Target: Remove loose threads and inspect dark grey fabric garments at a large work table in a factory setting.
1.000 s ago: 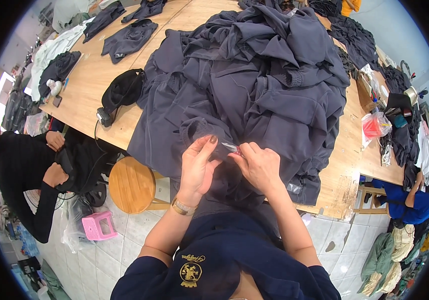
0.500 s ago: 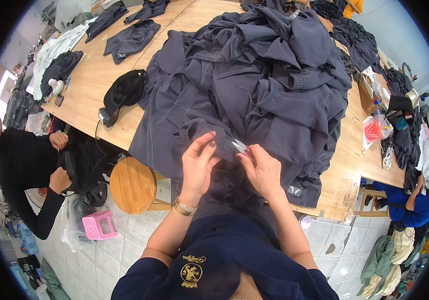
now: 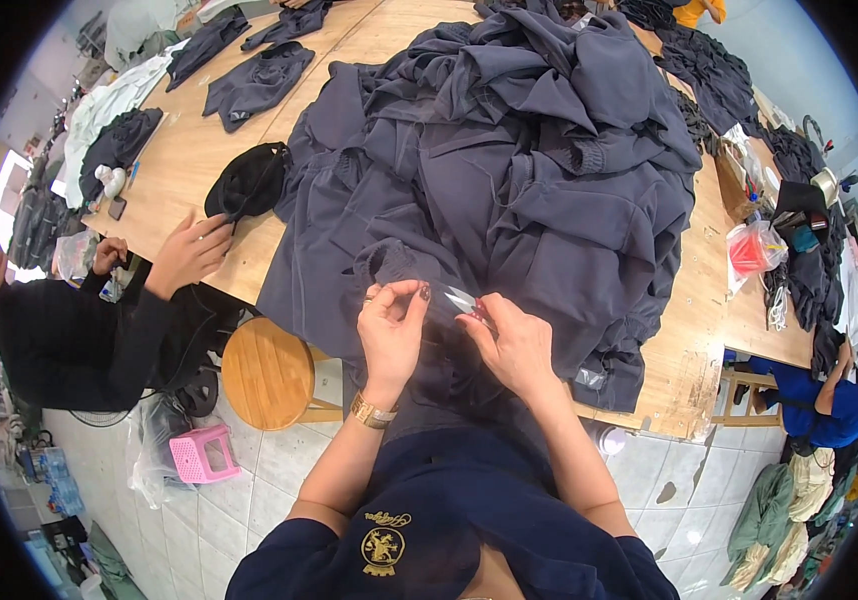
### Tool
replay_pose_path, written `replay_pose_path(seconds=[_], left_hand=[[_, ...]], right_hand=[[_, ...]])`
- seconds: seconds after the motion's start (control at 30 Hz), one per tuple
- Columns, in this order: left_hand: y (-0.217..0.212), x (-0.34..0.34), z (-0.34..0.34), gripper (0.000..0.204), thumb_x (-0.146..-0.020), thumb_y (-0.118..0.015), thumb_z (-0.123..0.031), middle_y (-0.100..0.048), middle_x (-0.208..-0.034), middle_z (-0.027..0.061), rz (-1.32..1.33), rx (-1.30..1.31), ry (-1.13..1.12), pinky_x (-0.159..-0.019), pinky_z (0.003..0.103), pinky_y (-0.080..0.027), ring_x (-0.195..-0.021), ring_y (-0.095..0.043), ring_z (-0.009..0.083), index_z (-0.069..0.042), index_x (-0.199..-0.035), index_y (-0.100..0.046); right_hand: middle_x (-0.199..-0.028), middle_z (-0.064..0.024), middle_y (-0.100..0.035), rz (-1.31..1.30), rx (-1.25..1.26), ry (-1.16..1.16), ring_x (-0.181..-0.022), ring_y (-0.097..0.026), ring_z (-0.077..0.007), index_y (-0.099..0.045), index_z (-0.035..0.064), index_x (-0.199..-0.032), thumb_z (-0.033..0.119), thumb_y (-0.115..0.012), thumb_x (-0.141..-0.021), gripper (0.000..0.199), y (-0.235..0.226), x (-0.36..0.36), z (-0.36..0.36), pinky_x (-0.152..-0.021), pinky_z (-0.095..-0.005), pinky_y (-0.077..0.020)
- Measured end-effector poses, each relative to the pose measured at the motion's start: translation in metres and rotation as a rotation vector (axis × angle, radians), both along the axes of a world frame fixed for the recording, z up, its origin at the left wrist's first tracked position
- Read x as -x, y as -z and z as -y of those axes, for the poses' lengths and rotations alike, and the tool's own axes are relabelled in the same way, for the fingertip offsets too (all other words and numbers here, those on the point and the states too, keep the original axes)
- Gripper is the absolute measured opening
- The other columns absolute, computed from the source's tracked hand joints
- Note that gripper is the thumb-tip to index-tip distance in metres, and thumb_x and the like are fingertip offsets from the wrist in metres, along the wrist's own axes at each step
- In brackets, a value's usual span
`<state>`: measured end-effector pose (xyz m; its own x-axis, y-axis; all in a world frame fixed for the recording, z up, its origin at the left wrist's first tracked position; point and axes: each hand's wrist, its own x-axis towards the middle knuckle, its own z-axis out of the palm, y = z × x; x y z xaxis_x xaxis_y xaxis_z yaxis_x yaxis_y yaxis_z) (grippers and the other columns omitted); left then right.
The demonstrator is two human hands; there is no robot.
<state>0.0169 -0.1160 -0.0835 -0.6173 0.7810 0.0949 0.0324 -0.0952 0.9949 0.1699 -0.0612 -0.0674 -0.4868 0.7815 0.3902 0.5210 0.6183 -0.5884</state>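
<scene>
My right hand (image 3: 511, 338) grips a small pair of thread snips (image 3: 463, 301), blades pointing up and left toward my other hand. Thumb and fingertips of my left hand (image 3: 389, 328) are pinched together just left of the blades. What they pinch is too small to make out. Beneath both hands lies a dark grey garment (image 3: 324, 275) with a gathered elastic edge (image 3: 399, 263), its near part hanging over the table edge. A big heap of similar dark grey garments (image 3: 549, 190) rises beyond it.
A co-worker's hand (image 3: 194, 252) reaches over the wooden table (image 3: 184, 165) beside a black cap-like item (image 3: 249, 182). A round wooden stool (image 3: 267, 372) and a pink plastic stool (image 3: 205, 454) stand at left. A red-filled plastic bag (image 3: 749, 255) lies at right.
My left fingers have closed from a loose spread into a pinch. The snips have shifted slightly left. The co-worker at left has brought a hand up over the table edge.
</scene>
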Motion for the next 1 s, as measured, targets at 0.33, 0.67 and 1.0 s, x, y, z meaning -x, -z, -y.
replay_pose_path(seconds=[0.33, 0.67, 1.0], left_hand=[[-0.005, -0.004, 0.002, 0.016, -0.087, -0.066, -0.010, -0.054, -0.090, 0.0009, 0.131, 0.016, 0.013, -0.056, 0.017, -0.048, -0.065, -0.058, 0.0049, 0.005, -0.093, -0.064], [0.001, -0.002, 0.000, 0.017, -0.088, -0.066, -0.011, -0.052, -0.092, 0.0005, 0.213, 0.009, 0.025, -0.057, 0.018, -0.048, -0.067, -0.058, 0.0055, 0.006, -0.093, -0.064], [-0.007, -0.004, 0.005, 0.018, -0.088, -0.066, -0.012, -0.050, -0.093, -0.0005, 0.195, 0.027, -0.005, -0.059, 0.018, -0.047, -0.071, -0.058, 0.0053, 0.005, -0.095, -0.063]], right_hand=[[-0.062, -0.0055, -0.059, 0.140, -0.131, 0.001, -0.048, -0.059, -0.0229, -0.056, 0.0101, -0.079, 0.039, -0.063, -0.085, 0.030, -0.006, 0.008, 0.002, -0.045, -0.0322, -0.0440], [-0.061, -0.0057, -0.058, 0.180, -0.145, 0.032, -0.048, -0.058, -0.0240, -0.055, 0.0096, -0.077, 0.036, -0.064, -0.084, 0.029, -0.009, 0.007, 0.004, -0.044, -0.0331, -0.0427], [-0.060, -0.0050, -0.057, 0.137, -0.179, 0.023, -0.046, -0.057, -0.0233, -0.055, 0.0110, -0.077, 0.038, -0.064, -0.084, 0.030, -0.007, 0.012, 0.003, -0.045, -0.0328, -0.0429]])
